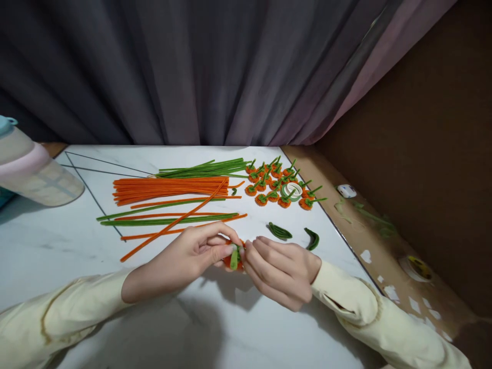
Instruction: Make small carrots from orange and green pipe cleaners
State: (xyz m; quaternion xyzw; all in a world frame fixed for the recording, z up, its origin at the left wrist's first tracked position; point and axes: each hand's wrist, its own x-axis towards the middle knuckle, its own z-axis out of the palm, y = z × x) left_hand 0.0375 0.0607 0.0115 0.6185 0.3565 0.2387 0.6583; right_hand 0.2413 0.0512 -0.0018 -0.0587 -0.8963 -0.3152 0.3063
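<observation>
Between my two hands is a small pipe-cleaner pumpkin [233,261], orange with a green stem pointing toward me. My left hand [196,248] pinches it from the left, thumb and forefinger at the green top. From the right, the curled fingertips of my right hand [274,266] press at the same green part; exactly what they grip is hidden. Beyond my hands lie a thick bundle of orange pipe cleaners [169,188] and a bundle of green pipe cleaners [207,168]. Several similar orange pumpkins with green stems [284,201] stand in a cluster at the back right.
A roll of tape [292,191] rests among the pumpkins. Two dark green curled pieces lie nearer, one a folded loop [280,231], one a curve [312,239]. A tumbler [42,179] stands at left. Paper scraps [392,293] and another tape roll [417,268] lie on the right ledge.
</observation>
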